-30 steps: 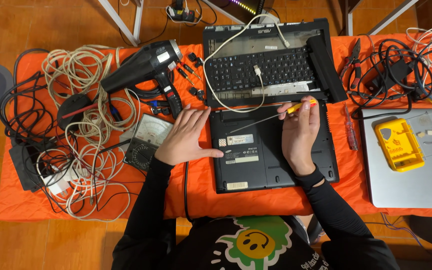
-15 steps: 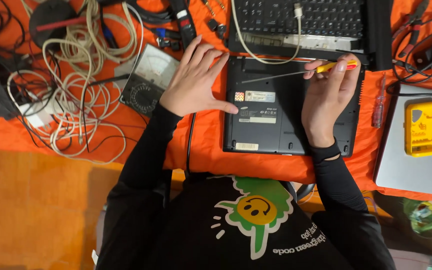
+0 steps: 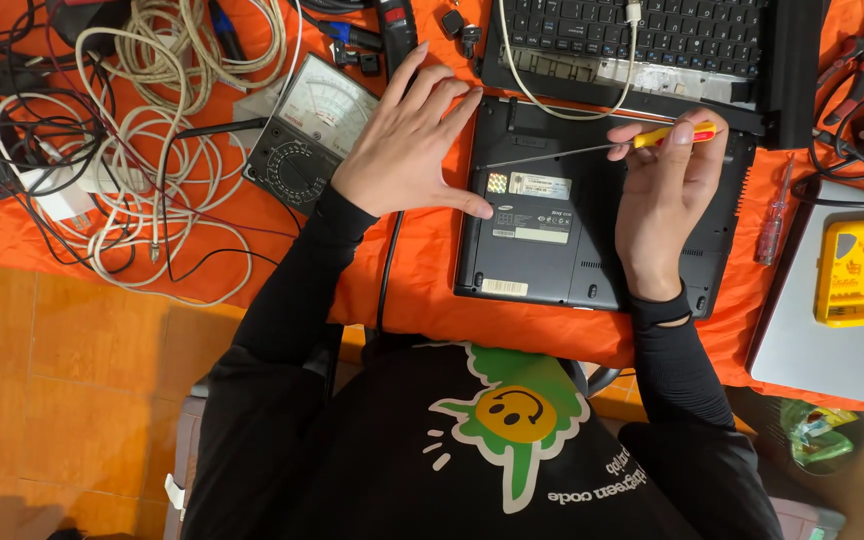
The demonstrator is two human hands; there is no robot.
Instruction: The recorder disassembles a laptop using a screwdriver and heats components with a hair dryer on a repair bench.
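The right hand (image 3: 667, 205) pinches a screwdriver (image 3: 602, 148) by its yellow and red handle. Its thin shaft runs almost flat, pointing left across the black laptop (image 3: 592, 240) — the tip sits near the laptop's top left part, close to the left hand (image 3: 407, 150). So the tool's long line goes side to side, from right hand to left hand.

The left hand lies flat and open, fingers spread, holding nothing. Its thumb rests on the laptop's left edge, and a meter (image 3: 312, 135) is just beside it.

Compared with half a second ago, the hands and the screwdriver look the same — only the view has tipped a little lower.
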